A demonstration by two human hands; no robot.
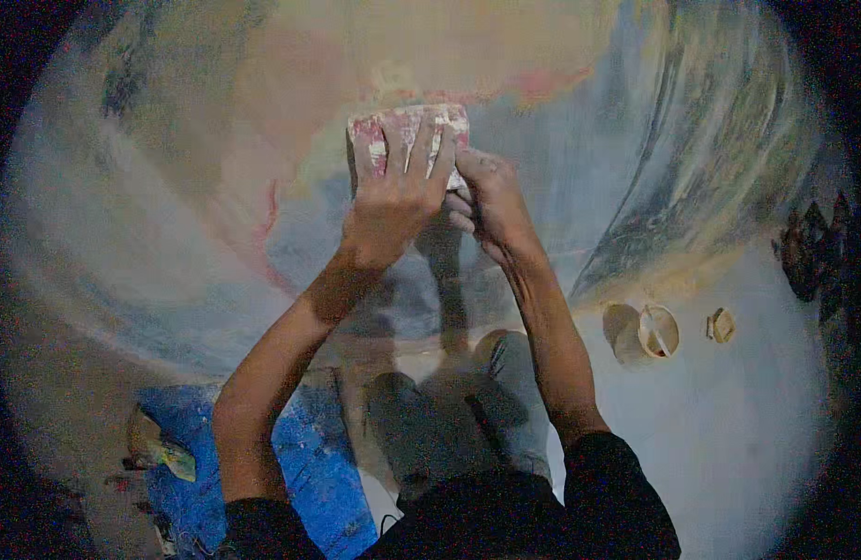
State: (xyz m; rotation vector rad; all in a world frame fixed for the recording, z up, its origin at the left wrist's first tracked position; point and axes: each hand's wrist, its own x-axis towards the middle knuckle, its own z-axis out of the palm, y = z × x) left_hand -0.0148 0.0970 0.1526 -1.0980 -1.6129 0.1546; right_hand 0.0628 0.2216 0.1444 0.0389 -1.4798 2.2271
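A flat, squarish pad [419, 119], smeared pink and white, is held up against a painted surface [561, 168]. My left hand [393, 201] lies over the pad with its fingers stretched and a little apart across its face; its thumb is not clearly visible. At the pad's right edge my right hand [491, 191] has its thumb and bent fingers closed on the side and lower corner. The underside of the pad is hidden. Around it the surface carries swirls of grey-blue, tan, yellow and pink.
A paint-spotted blue sheet [323, 467] lies at the lower left, with a yellow-green and brown item [164, 448] on its edge. To the right are a round shallow container [658, 331] with a stick across it and a small tan piece [721, 325]. Dark shapes [808, 247] stand at the far right.
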